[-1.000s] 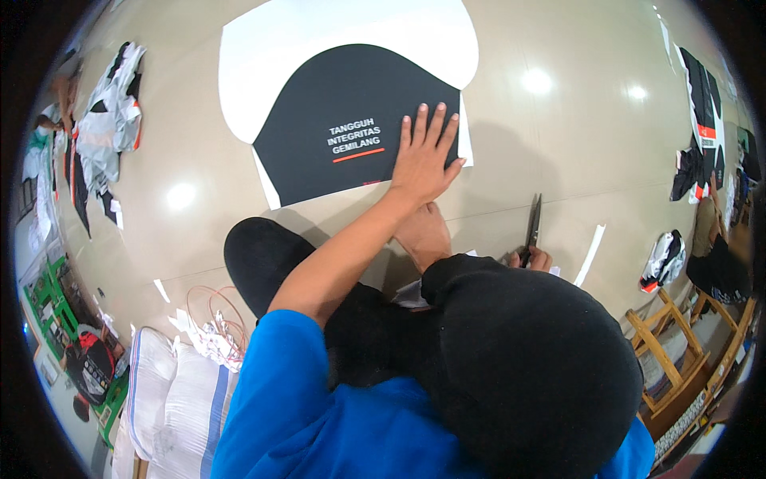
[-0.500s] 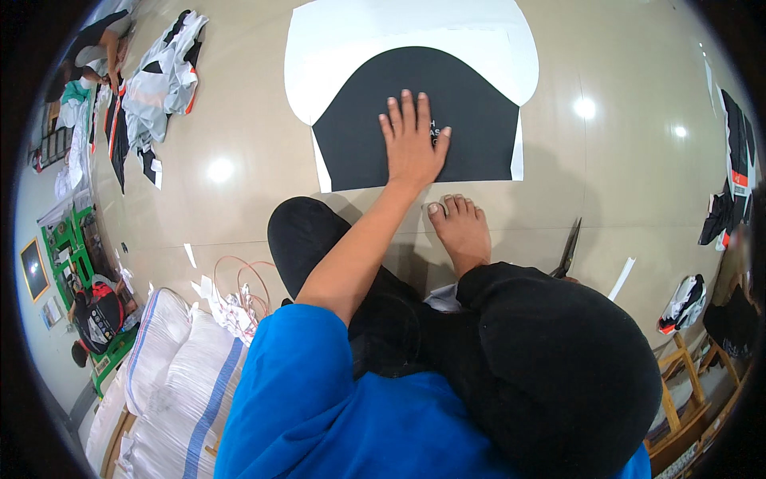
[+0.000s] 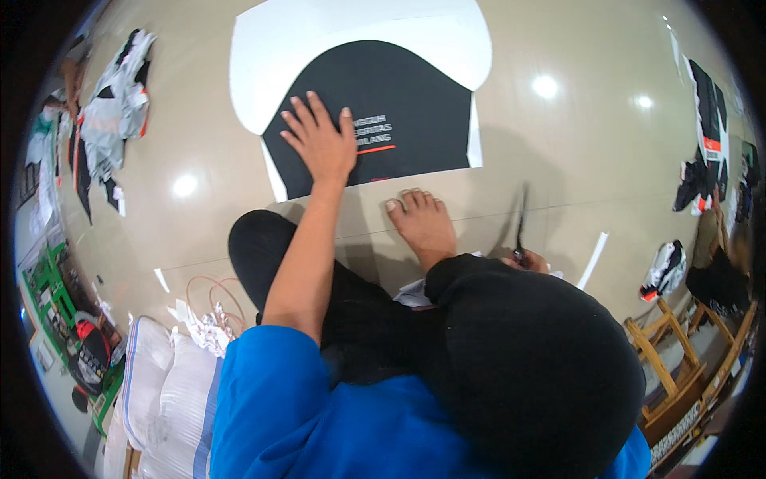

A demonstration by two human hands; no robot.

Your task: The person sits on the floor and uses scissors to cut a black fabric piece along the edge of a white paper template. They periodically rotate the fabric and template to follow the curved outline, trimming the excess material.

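Observation:
My left hand (image 3: pixel 319 144) lies flat, fingers spread, on the left part of a black printed sheet (image 3: pixel 407 120). The sheet rests on a larger white paper (image 3: pixel 359 32) on the glossy beige floor. My bare foot (image 3: pixel 423 223) sits just below the sheet's lower edge. To the right, my right hand (image 3: pixel 533 259) peeks out from behind my black-clad knee. It is closed around the handles of dark scissors (image 3: pixel 520 219), which point away from me and rest on the floor.
Cut fabric pieces lie at the far left (image 3: pixel 112 120) and far right (image 3: pixel 706 120). White sacks (image 3: pixel 159 391) and paper scraps (image 3: pixel 199 323) are at lower left. A white paper strip (image 3: pixel 592 259) lies right of the scissors. Wooden furniture (image 3: pixel 678 367) stands at lower right.
My left hand has slid leftward across the black sheet, from its right side to its left part. The scissors hand stays low at the right.

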